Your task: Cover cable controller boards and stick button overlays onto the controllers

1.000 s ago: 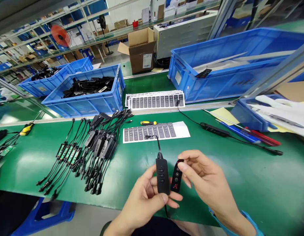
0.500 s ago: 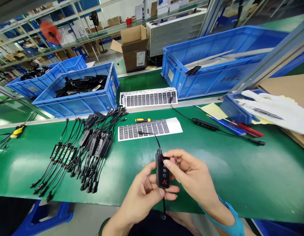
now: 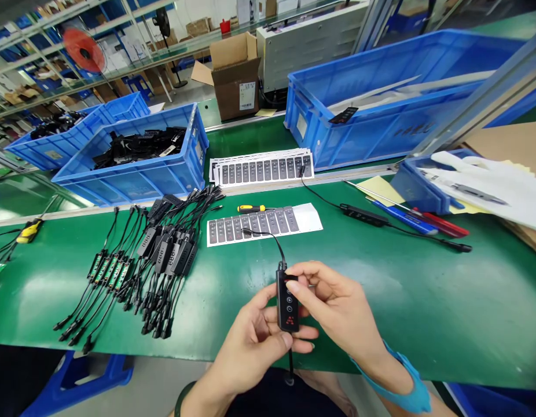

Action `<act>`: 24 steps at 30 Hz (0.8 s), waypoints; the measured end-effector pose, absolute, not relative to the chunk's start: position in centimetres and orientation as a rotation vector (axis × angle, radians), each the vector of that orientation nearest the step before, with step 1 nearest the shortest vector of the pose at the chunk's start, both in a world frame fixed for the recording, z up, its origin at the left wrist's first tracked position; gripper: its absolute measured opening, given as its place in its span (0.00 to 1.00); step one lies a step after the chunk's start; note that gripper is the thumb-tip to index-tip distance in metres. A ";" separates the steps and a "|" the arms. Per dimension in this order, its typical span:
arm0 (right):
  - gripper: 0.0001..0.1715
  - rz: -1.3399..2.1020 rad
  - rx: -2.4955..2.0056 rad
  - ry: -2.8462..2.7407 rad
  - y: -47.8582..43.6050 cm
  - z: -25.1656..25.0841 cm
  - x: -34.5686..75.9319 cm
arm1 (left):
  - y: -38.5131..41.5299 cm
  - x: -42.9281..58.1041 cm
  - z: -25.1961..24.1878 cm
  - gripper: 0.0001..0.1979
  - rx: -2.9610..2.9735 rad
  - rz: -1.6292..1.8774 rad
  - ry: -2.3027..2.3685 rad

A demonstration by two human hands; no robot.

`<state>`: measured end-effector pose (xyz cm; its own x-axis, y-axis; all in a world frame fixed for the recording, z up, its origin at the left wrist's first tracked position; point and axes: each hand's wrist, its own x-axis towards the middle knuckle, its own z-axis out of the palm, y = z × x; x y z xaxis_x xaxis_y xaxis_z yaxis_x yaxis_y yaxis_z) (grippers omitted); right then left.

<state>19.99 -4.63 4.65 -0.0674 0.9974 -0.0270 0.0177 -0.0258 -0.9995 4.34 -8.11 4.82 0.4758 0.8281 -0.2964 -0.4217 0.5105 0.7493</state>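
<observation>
Left hand grips black controller, long axis 12-to-6 o'clock; right hand at 3 o'clock, fingertips pinching label on top end.

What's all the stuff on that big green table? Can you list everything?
inline controller: one, black, held in both hands
controller bundle: many, black, table's left
sticker sheets: one near, stack behind, white and grey, table's middle
screwdriver: one, yellow and black, between the sheets
spare controller: one, black, right of sheets
crates: four, blue, table's back
cardboard box: one, brown, behind crates
fan: one, red, far left
table: one, green, under everything
left hand: fingers wrapped round inline controller
right hand: fingers on its top end
</observation>
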 end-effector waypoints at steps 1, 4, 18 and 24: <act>0.06 1.254 -1.210 -1.272 -4.6 4.6 20.0 | -8.1 4.4 4.9 0.29 0.656 0.835 0.717; 0.05 1.195 -1.217 -1.308 -4.6 4.6 20.0 | -8.2 4.5 5.1 0.27 0.666 0.832 0.743; 0.06 1.129 -1.240 -1.341 -4.8 4.5 19.6 | -8.4 4.8 5.3 0.30 0.747 0.819 0.832; 0.26 1.118 -1.285 -1.329 -4.5 4.3 20.1 | -8.4 4.8 5.5 0.30 0.743 0.834 0.862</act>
